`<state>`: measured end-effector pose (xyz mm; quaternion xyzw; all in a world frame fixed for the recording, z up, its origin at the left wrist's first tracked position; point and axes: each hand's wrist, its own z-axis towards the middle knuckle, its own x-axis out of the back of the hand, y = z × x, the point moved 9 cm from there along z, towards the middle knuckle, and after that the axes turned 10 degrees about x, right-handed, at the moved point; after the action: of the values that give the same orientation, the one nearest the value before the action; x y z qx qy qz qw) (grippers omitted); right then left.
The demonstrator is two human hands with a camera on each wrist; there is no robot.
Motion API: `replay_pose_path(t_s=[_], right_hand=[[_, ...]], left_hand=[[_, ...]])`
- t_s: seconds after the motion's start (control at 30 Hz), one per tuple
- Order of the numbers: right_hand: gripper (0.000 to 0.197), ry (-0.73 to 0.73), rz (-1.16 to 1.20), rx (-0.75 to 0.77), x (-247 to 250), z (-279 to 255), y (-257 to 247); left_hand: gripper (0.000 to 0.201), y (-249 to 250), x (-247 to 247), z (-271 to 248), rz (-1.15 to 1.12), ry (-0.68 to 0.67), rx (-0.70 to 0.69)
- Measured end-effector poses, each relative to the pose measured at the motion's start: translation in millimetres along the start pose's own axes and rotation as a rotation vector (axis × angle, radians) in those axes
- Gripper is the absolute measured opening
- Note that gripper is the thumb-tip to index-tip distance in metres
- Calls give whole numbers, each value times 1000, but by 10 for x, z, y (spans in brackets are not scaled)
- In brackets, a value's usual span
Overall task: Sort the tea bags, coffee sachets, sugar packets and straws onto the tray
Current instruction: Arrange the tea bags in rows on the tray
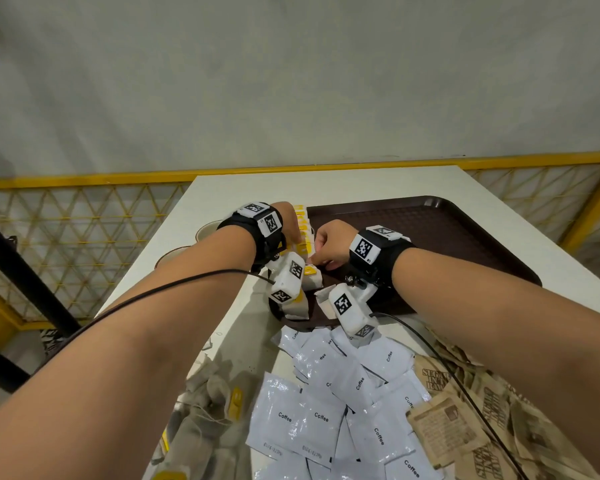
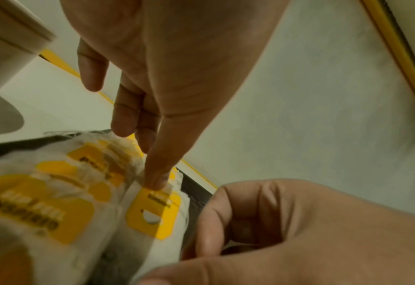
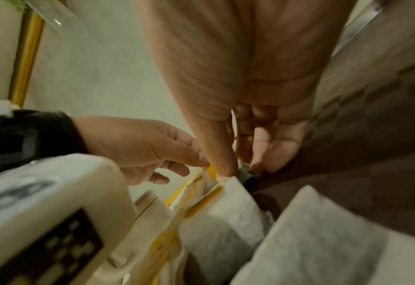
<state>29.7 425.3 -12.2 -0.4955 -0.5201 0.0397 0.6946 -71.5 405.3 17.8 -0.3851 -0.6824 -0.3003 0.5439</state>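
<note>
While both hands work at the left edge of the brown tray (image 1: 430, 233), a row of tea bags (image 1: 303, 233) with yellow tags stands there, leaning one on the next.

Far left on the white table (image 1: 326, 183) sit two paper cups (image 1: 207, 230). Next comes the left hand (image 1: 290, 223). Its fingers are mostly straight, and its thumb tip (image 2: 156, 181) presses down on the top of one tea bag, just above that bag's yellow tag (image 2: 152, 212). It looks like it is steadying the row, not gripping it.

Just beside it is the right hand (image 1: 331, 242). Its thumb and fingers (image 3: 282, 154) are curled and close together at the end of the row, pinching what looks like a tea bag there, though blur hides the exact hold.

Near the person lie loose tea bags (image 1: 208, 400), then a heap of white coffee sachets (image 1: 326, 403), then brown sugar packets (image 1: 465, 417) on the right. None of these are on the tray yet. I cannot see any straws.

What could go wrong? The standing bags are soft and only lean on each other. If the left thumb lifts too soon, the row may flop over. The thin strings may also catch on a finger and drag a bag out.
</note>
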Motion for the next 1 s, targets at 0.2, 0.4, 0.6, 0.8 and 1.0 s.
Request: replay_pose_path(t_s=[0.2, 0.4, 0.6, 0.8, 1.0], right_hand=[[29, -72, -128, 17, -49, 27, -37], [18, -218, -117, -20, 2, -189, -25], [44, -389, -213, -71, -38, -508, -13], [41, -395, -249, -40, -149, -591, 1], [19, -422, -279, -11, -191, -614, -12]], left_hand=[[38, -11, 99, -62, -41, 9, -34], [13, -35, 112, -334, -133, -78, -163], [35, 130, -106, -490, 39, -92, -188], [44, 231, -71, -621, 51, -105, -201], [34, 241, -129, -706, 149, -129, -293]])
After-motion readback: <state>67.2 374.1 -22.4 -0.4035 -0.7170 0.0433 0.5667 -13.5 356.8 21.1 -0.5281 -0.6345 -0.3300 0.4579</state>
